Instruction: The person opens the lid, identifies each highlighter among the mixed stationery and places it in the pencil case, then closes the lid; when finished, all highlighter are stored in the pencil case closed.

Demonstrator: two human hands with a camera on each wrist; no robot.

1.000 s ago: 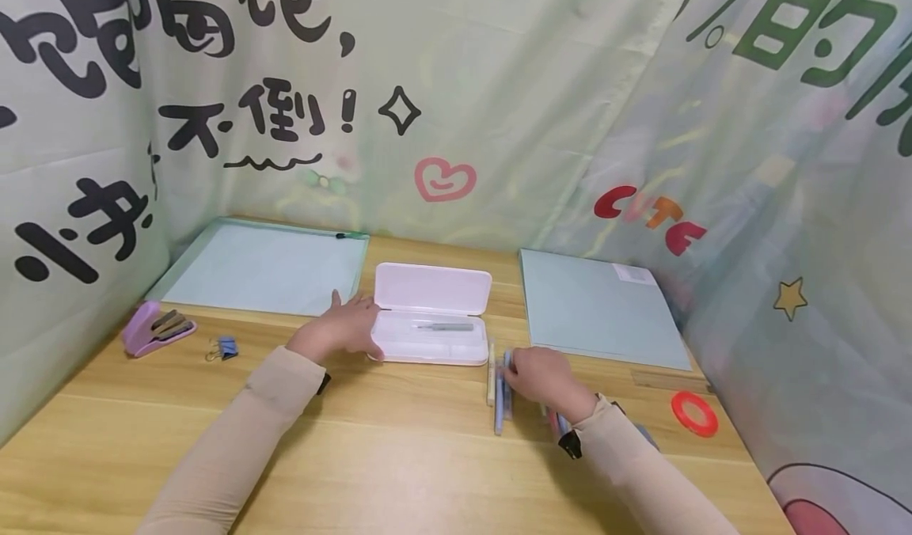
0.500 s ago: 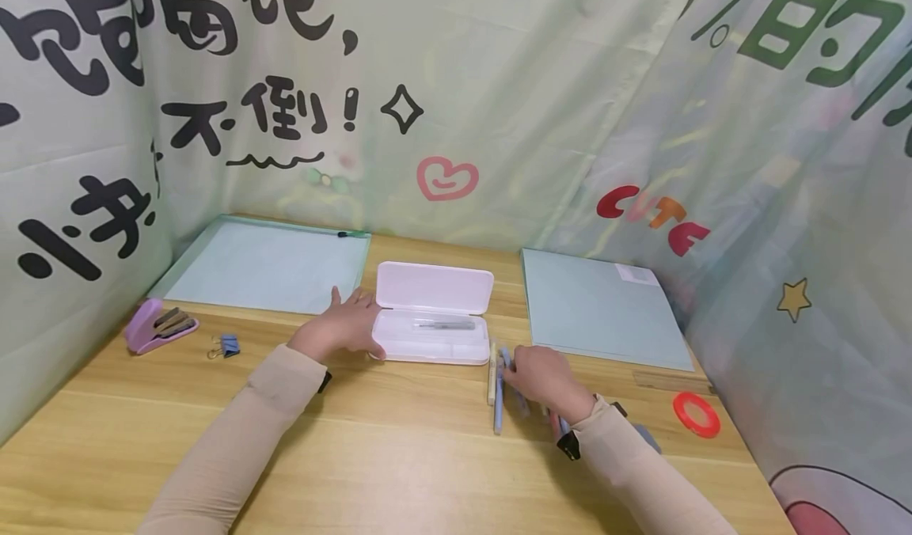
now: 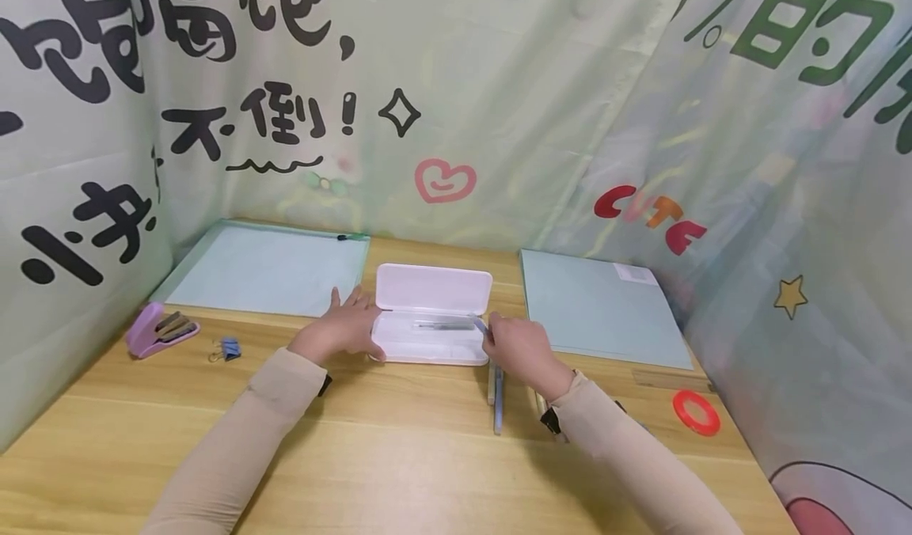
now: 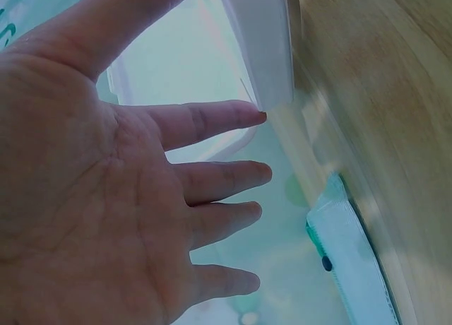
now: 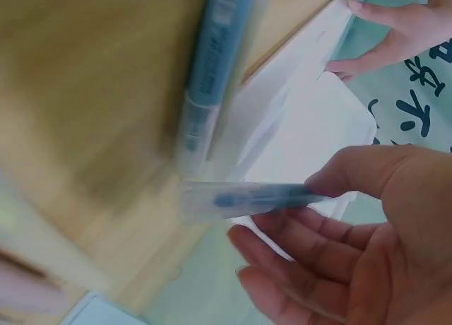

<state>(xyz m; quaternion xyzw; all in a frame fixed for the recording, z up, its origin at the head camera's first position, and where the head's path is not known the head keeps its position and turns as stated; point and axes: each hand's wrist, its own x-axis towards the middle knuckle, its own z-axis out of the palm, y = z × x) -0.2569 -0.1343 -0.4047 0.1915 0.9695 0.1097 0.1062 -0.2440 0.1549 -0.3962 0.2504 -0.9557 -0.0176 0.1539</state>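
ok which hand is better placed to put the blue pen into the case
The right hand, probably: it pinches the blue pen at the right end of the open pencil case. The left hand touches the left end and holds no pen.

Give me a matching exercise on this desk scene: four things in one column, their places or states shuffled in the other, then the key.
Column one
1. pencil case
2. right hand
3. left hand
4. red ring

Column two
A. at the pencil case's left end
B. near the right edge of the table
C. pinching a pen
D. standing open

Pairs: 1-D, 2-C, 3-A, 4-B
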